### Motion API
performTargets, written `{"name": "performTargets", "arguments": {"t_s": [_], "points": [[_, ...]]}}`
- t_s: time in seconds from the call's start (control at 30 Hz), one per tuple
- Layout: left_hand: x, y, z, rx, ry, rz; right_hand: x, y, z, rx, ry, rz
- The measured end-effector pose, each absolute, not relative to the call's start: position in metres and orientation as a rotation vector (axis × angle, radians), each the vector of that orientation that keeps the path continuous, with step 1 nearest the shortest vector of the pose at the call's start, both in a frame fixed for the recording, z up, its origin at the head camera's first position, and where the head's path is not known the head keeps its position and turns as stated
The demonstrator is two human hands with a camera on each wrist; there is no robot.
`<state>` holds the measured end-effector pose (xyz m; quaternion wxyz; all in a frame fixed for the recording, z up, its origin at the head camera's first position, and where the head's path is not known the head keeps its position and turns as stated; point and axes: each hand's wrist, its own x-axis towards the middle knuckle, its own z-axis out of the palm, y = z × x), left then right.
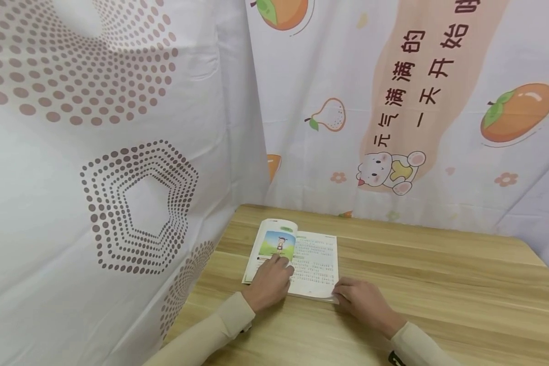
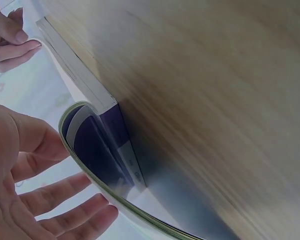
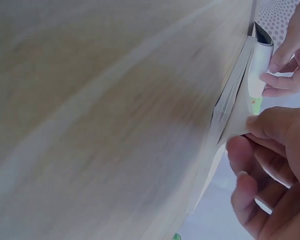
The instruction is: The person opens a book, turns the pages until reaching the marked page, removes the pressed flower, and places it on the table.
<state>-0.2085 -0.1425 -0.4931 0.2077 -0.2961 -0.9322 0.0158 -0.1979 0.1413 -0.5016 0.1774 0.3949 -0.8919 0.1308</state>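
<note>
Well, behind you-facing things first: a white back cloth (image 1: 297,76) printed with fruit hangs beside a white side cloth (image 1: 224,101) patterned in brown dots, both lightly creased. Below them, your table (image 1: 439,284) has pale, streaky wood grain. Your book (image 1: 313,262) lies open on it, between your two hands, its bottom edge toward you. Your left hand (image 1: 271,282) rests on the left page, fingers loose and spread along the outside of its curve, gripping nothing. Your right hand (image 1: 363,302) pinches the lower outer corner of the right page between thumb and forefinger. Both sleeves (image 1: 219,323) are cream fabric. The left pages bow into a rounded arch, while the right side is a flatter, straight-edged block of thin white paper. Between them, the spine (image 2: 115,125) is dark purple. A glossy-coloured picture (image 1: 274,241) sits above your left fingertips.
</note>
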Motion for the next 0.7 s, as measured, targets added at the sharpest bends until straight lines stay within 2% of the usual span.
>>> {"name": "performTargets", "arguments": {"t_s": [0.33, 0.7], "points": [[-0.2073, -0.1413, -0.4922, -0.844, -2.567, 0.021, -0.2011, 0.1403, -0.5033, 1.118, -2.433, 0.417], [-0.2079, -0.135, -0.4942, -0.805, -2.566, 0.146, -0.2031, 0.1391, -0.4941, 0.992, -2.525, 0.638]]}}
